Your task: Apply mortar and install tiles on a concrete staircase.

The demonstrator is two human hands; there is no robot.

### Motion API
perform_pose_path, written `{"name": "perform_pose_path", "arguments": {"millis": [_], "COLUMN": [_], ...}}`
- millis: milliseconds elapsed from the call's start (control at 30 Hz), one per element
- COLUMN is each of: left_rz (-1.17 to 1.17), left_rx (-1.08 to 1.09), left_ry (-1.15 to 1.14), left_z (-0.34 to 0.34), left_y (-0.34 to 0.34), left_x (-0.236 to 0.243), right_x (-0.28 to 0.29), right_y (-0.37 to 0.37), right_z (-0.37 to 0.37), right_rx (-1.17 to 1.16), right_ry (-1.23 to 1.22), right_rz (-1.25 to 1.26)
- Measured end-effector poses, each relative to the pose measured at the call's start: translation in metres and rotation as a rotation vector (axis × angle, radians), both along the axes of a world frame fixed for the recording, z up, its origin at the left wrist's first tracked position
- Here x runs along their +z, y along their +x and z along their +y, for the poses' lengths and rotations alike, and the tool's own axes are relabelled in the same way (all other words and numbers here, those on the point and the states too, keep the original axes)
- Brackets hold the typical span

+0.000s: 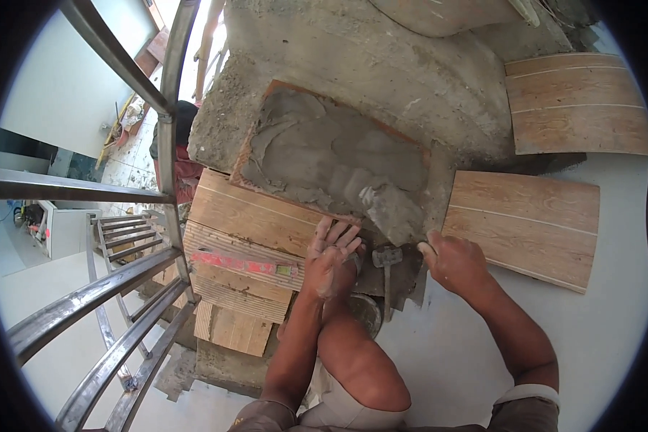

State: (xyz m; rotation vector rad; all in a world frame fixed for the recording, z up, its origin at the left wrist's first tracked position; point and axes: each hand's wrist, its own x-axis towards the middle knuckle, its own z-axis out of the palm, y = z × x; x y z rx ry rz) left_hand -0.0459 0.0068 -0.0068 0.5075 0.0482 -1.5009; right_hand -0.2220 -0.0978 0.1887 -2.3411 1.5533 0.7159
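"Main thing first, where is it?"

"Reddish-edged tile, centre frame, lying on the rough concrete, just above the wood-look steps. Grey mortar covers most of its face, uneven; the reddish rim shows around it."

"Tool?"

"Trowel, blade caked in mortar, over the tile's near right corner."

"Right hand?"

"Right hand: fingers curled round the trowel's handle, pressed together. Handle mostly hidden in the grip."

"Left?"

"Left hand: nothing in it, fingers spread and partly extended, tips at the tile's near edge. Touching or just short of it, can't tell."

"Close by?"

"Mallet, dark head, between the hands, handle pointing back toward the person. Bucket below it, partly hidden by the bent leg. Red level lying on the steps, left of the left hand."

"Further out?"

"Two wood-look panels with pale lines on the right: lower panel near the right hand, upper panel beyond it. Metal railing down the left side."
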Motion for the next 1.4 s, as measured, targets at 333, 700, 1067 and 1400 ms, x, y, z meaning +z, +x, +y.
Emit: {"name": "perform_pose_path", "arguments": {"millis": [333, 700, 1067, 1400], "left_rz": [-0.037, -0.013, -0.005, -0.120], "left_rx": [-0.046, 0.020, 0.030, 0.048], "left_ry": [-0.024, -0.024, 0.022, -0.014], "left_z": [0.003, 0.006, 0.004, 0.007], "left_y": [0.010, 0.010, 0.011, 0.028], "left_x": [0.002, -0.012, -0.018, -0.026], "right_x": [-0.073, -0.044, -0.005, 0.017], "right_y": [0.012, 0.111, 0.020, -0.006], "right_z": [0.025, -0.038, -0.005, 0.028], "right_rx": [-0.633, 0.115, -0.647, -0.738], "right_ry": [0.052, -0.008, 0.443, 0.295], "right_rz": [-0.615, -0.322, -0.473, -0.635]}}
